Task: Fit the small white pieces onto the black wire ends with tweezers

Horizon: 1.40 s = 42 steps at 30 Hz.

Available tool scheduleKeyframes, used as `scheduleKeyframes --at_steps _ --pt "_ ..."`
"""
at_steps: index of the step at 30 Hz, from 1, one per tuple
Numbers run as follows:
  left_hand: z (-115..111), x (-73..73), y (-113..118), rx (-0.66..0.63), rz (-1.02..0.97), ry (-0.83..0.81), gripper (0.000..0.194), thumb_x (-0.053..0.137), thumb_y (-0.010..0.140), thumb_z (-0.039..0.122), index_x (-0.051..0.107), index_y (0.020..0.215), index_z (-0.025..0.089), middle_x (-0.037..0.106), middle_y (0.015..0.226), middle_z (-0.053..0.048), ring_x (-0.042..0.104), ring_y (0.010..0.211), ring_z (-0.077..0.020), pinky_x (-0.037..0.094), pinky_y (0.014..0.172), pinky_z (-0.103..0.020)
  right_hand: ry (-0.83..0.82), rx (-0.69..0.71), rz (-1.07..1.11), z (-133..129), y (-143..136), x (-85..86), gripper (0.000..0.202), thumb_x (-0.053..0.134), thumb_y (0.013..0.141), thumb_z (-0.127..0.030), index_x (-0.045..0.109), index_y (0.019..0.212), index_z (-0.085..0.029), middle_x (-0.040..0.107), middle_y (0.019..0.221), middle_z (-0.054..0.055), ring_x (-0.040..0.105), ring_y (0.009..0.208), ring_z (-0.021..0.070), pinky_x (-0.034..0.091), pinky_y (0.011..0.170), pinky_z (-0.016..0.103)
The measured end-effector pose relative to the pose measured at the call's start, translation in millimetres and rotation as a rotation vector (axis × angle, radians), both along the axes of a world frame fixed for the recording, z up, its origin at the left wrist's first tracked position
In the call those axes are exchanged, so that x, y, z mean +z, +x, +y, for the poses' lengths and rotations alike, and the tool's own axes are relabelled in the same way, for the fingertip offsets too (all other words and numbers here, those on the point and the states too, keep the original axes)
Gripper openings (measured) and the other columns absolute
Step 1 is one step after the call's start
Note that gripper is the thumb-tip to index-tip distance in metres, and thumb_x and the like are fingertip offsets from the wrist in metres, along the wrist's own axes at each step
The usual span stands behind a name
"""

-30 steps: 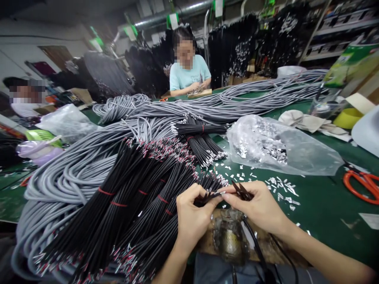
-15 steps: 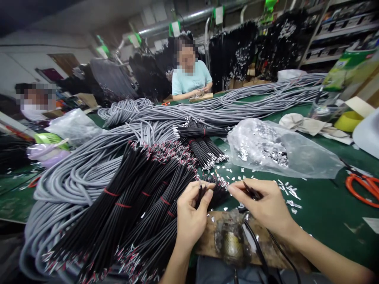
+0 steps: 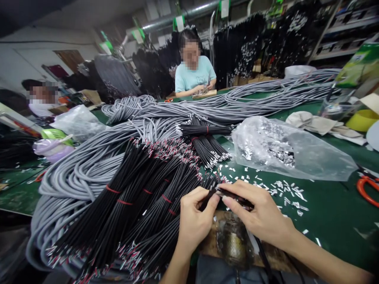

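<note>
My left hand (image 3: 197, 217) is closed around black cables (image 3: 203, 203), their ends pointing toward my right hand. My right hand (image 3: 260, 209) grips a slim dark tool (image 3: 244, 202); its kind is partly hidden by my fingers. Its tip meets the cable ends at my left thumb, where the fingertips of both hands nearly touch. Below them a grimy block with a yellowish metal face (image 3: 232, 244) sits on a worn wooden board (image 3: 207, 246). Left of my left hand lie thick bundles of black cables (image 3: 148, 201), tied with red bands, with red and white wire ends showing.
Long grey cables (image 3: 77, 173) loop across the green table (image 3: 334, 213). A clear bag (image 3: 319, 157) of silvery scraps lies beyond my right hand, with loose scraps (image 3: 284, 189) nearby. Orange-handled scissors (image 3: 367, 189) rest at the right edge. A co-worker (image 3: 195, 75) sits opposite, another at far left.
My right hand has moved left with the dark tool, and its tip now meets the cable ends at my left hand. The whole view has shifted slightly.
</note>
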<state>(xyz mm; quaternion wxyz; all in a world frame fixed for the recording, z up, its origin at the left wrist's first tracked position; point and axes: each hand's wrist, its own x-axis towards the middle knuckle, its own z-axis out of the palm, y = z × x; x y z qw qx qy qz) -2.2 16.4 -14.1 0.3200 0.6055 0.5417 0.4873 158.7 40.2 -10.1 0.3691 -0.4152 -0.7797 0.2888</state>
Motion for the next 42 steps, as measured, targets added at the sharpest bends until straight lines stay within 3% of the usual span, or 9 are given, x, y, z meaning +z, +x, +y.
scheduleKeyframes --at_steps 3,12,16,18,24,28,31,35,42 --pt "0.5 0.3 -0.2 -0.044 0.04 -0.006 0.025 0.056 0.081 0.025 0.063 0.062 0.011 0.06 0.068 -0.005 0.051 0.064 -0.0135 0.041 0.06 -0.023 0.013 0.017 0.008 -2.6 -0.5 -0.8 0.027 0.049 0.086 -0.029 0.064 0.108 -0.021 0.066 0.092 0.005 0.06 0.083 0.0158 0.047 0.075 0.029" --pt "-0.8 1.0 2.1 -0.006 0.057 0.019 0.017 0.059 0.079 0.023 0.066 0.067 0.013 0.058 0.063 -0.002 0.052 0.062 -0.0121 0.041 0.057 -0.022 0.02 0.037 0.074 0.6 -0.6 1.8 0.022 0.052 0.085 -0.022 0.067 0.1 -0.021 0.068 0.085 0.001 0.06 0.075 0.0114 0.046 0.071 0.023" --pt "-1.7 -2.1 4.0 0.097 -0.1 -0.069 0.011 0.067 0.072 0.023 0.064 0.074 0.013 0.064 0.07 -0.002 0.06 0.063 -0.0128 0.046 0.058 -0.021 0.021 0.027 0.073 -0.1 -0.6 1.6 0.021 0.053 0.084 -0.021 0.067 0.099 -0.021 0.068 0.084 0.001 0.06 0.074 0.0118 0.046 0.069 0.024" --pt "-1.7 -2.9 3.5 0.107 -0.181 -0.147 0.013 0.067 0.072 0.026 0.062 0.075 0.014 0.064 0.062 0.0 0.06 0.054 -0.0115 0.047 0.053 -0.02 0.012 0.024 0.081 -0.5 -0.2 2.1 0.02 0.053 0.084 -0.021 0.068 0.098 -0.021 0.068 0.084 0.001 0.06 0.073 0.0122 0.046 0.069 0.024" --pt "-0.7 0.9 -1.2 -0.08 -0.227 -0.205 0.024 0.055 0.082 0.032 0.058 0.067 0.013 0.056 0.049 0.002 0.054 0.043 -0.0091 0.044 0.047 -0.019 -0.037 0.012 0.103 0.1 0.8 4.3 0.019 0.052 0.084 -0.022 0.07 0.092 -0.023 0.069 0.083 0.001 0.062 0.074 0.013 0.047 0.07 0.025" --pt "-0.7 2.8 -0.5 -0.107 -0.158 -0.198 0.026 0.055 0.082 0.033 0.058 0.065 0.013 0.053 0.045 0.002 0.05 0.042 -0.0093 0.041 0.046 -0.02 -0.14 -0.071 0.181 2.0 -0.4 3.2 0.018 0.06 0.079 -0.027 0.069 0.093 -0.022 0.07 0.088 0.002 0.064 0.078 0.0153 0.05 0.07 0.026" --pt "-0.9 3.8 2.0 -0.06 -0.042 -0.156 0.02 0.061 0.076 0.029 0.063 0.066 0.012 0.057 0.049 0.0 0.053 0.046 -0.0111 0.043 0.049 -0.021 -0.214 -0.061 0.237 1.9 -2.1 3.3 0.016 0.062 0.076 -0.029 0.071 0.085 -0.019 0.07 0.078 0.002 0.063 0.068 0.0143 0.05 0.06 0.024" --pt "-1.0 3.8 4.5 0.004 -0.035 -0.121 0.012 0.065 0.073 0.026 0.066 0.072 0.013 0.065 0.064 -0.003 0.057 0.052 -0.012 0.045 0.05 -0.02 -0.147 -0.057 0.261 -0.8 -4.7 7.1 0.013 0.059 0.077 -0.02 0.071 0.078 -0.017 0.069 0.067 0.002 0.06 0.058 0.012 0.047 0.051 0.021" --pt "-1.0 0.8 4.1 0.023 -0.071 -0.117 0.012 0.064 0.074 0.026 0.064 0.075 0.014 0.066 0.071 -0.004 0.061 0.06 -0.0137 0.047 0.053 -0.02 -0.076 -0.008 0.239 0.1 -3.6 9.5 0.015 0.058 0.078 -0.018 0.072 0.084 -0.018 0.071 0.073 0.003 0.063 0.062 0.014 0.052 0.06 0.025"
